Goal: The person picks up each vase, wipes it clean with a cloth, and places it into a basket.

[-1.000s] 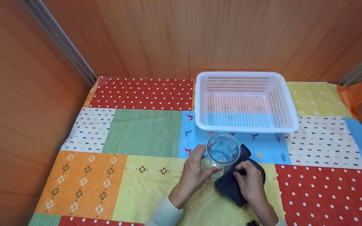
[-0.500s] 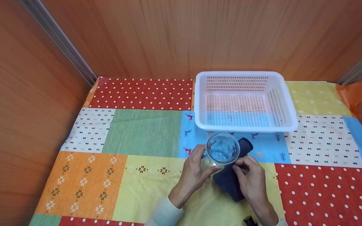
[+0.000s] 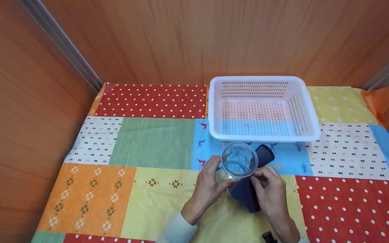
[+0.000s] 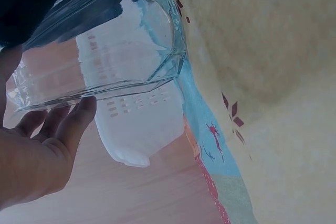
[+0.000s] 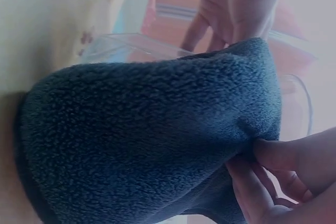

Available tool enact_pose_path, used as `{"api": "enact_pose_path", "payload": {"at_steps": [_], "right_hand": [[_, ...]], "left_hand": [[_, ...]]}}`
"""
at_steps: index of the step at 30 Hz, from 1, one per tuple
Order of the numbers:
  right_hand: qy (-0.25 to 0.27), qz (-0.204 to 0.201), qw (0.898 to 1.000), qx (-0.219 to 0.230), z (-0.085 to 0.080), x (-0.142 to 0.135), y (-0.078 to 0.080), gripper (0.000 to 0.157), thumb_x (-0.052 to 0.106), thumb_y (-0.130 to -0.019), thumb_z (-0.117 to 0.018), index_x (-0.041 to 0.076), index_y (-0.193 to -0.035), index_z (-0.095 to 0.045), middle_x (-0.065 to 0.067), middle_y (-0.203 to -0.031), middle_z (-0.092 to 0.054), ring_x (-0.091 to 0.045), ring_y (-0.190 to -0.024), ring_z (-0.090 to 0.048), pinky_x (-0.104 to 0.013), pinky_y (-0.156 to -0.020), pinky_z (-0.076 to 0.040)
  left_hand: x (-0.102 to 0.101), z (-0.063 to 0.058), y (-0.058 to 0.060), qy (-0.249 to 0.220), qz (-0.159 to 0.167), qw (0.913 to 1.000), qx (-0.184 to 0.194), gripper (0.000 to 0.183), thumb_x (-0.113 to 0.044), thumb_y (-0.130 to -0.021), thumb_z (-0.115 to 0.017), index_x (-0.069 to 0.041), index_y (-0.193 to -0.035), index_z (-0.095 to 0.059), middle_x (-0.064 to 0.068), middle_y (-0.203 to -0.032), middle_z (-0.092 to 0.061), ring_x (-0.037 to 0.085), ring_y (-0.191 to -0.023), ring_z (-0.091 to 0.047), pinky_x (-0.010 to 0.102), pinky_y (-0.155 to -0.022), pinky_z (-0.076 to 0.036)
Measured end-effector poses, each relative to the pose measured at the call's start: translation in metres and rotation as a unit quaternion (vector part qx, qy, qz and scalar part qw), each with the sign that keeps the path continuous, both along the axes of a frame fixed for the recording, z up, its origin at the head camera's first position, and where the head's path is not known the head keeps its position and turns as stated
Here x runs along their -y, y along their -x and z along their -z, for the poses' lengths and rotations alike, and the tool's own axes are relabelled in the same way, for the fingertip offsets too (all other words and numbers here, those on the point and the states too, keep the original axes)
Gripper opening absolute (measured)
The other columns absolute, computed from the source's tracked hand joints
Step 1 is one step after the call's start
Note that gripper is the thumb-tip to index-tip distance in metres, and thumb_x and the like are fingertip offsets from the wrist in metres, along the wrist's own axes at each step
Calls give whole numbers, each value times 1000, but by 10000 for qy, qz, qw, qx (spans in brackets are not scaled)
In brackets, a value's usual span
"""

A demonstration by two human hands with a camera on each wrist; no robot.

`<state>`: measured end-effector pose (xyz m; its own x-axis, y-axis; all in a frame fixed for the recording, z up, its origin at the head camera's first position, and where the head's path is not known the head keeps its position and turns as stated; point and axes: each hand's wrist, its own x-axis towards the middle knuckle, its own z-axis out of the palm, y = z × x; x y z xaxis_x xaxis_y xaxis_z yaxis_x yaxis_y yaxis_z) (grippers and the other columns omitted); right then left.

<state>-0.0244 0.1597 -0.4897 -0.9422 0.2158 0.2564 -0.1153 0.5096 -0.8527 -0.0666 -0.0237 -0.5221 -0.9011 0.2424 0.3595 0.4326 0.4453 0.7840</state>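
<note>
My left hand (image 3: pixel 208 192) grips a clear glass jar (image 3: pixel 237 160) from its left side, thumb at the front and fingers round the far side. In the left wrist view the faceted glass (image 4: pixel 131 85) shows over the fingers. A dark blue fleecy cloth (image 3: pixel 245 195) lies against the jar's right side. My right hand (image 3: pixel 271 192) pinches this cloth between thumb and fingers close below the jar's rim. In the right wrist view the plush cloth (image 5: pixel 152 135) hangs in front of the glass and hides much of it.
A white perforated plastic basket (image 3: pixel 265 139) stands behind the jar, near the wooden back wall (image 3: pixel 187 40). A patchwork tablecloth (image 3: pixel 154 141) covers the table. Wooden panels rise on both sides. A small dark object (image 3: pixel 268 237) shows beside the right wrist.
My right hand has shifted slightly up toward the jar's rim, drawing the cloth closer around the glass. More cloth now sticks out behind the jar. The left hand and jar hold nearly still.
</note>
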Motion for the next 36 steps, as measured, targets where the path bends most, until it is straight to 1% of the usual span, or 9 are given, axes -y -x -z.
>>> {"api": "enact_pose_path", "payload": {"at_steps": [3,5,10,15,17,21,27,31,36], "right_hand": [[49,39,10000,-19,5,0,-1,21,-18,-85,-76,1,-86,-70,-7,-94,-65,-15,-92,-70,-16,-84,-58],[80,65,9999,-13,7,0,-1,20,-18,-86,-76,1,-86,-71,-7,-94,-65,-16,-92,-70,-12,-83,-55],[53,46,9999,109,12,-2,-1,19,-18,-87,-75,1,-88,-71,-7,-95,-65,-16,-93,-70,-13,-83,-56],[-130,-10,9987,501,26,-5,0,19,-16,-87,-75,2,-88,-70,-6,-93,-64,-11,-90,-64,-13,-78,-56],[-247,-48,9978,613,32,-7,1,21,-17,-86,-75,3,-87,-69,-5,-92,-63,-13,-90,-64,-15,-76,-57],[-627,-191,9945,814,41,-10,3,23,-17,-85,-75,5,-84,-68,-3,-90,-62,-20,-91,-66,-26,-75,-60],[-1132,-446,9839,1305,40,-15,5,22,-13,-87,-75,7,-85,-67,-4,-90,-62,-22,-91,-66,-39,-79,-60],[-1373,-579,9761,1580,36,-18,6,22,-10,-86,-79,6,-94,-67,-6,-97,-64,-27,-97,-68,-47,-85,-61],[-1577,-687,9707,1677,38,-19,5,39,-9,-82,-84,2,-109,-59,-13,-108,-64,-31,-100,-67,-52,-87,-60]], "left_hand": [[0,-1,0,-4,30,10000,22,61,-14,-79,-94,-7,-131,-63,11,-122,-67,21,-109,-64,39,-92,-58],[0,-2,0,2,39,10000,89,61,-16,-79,-94,-7,-131,-63,11,-123,-67,20,-110,-64,39,-92,-58],[0,-3,-1,26,10,9997,255,62,-17,-80,-94,-8,-132,-63,8,-123,-67,22,-109,-64,38,-92,-57],[2,-3,0,33,-11,9999,152,63,-18,-78,-95,-8,-132,-63,4,-122,-67,20,-109,-64,36,-91,-57],[3,-3,0,19,-7,10000,84,63,-19,-78,-95,-9,-132,-63,4,-122,-67,18,-109,-63,36,-90,-57],[4,-3,0,-27,4,10000,27,63,-22,-78,-94,-9,-132,-63,3,-121,-67,16,-109,-62,35,-90,-57],[3,-3,0,-31,11,9999,117,63,-24,-80,-94,-9,-132,-63,3,-122,-67,17,-111,-63,37,-91,-58],[1,-2,0,-24,38,9999,158,63,-24,-81,-93,-9,-133,-62,6,-123,-67,17,-111,-63,37,-91,-59],[1,-2,1,-24,58,10000,73,62,-21,-80,-94,-8,-131,-63,9,-121,-68,19,-109,-63,38,-89,-59]]}}
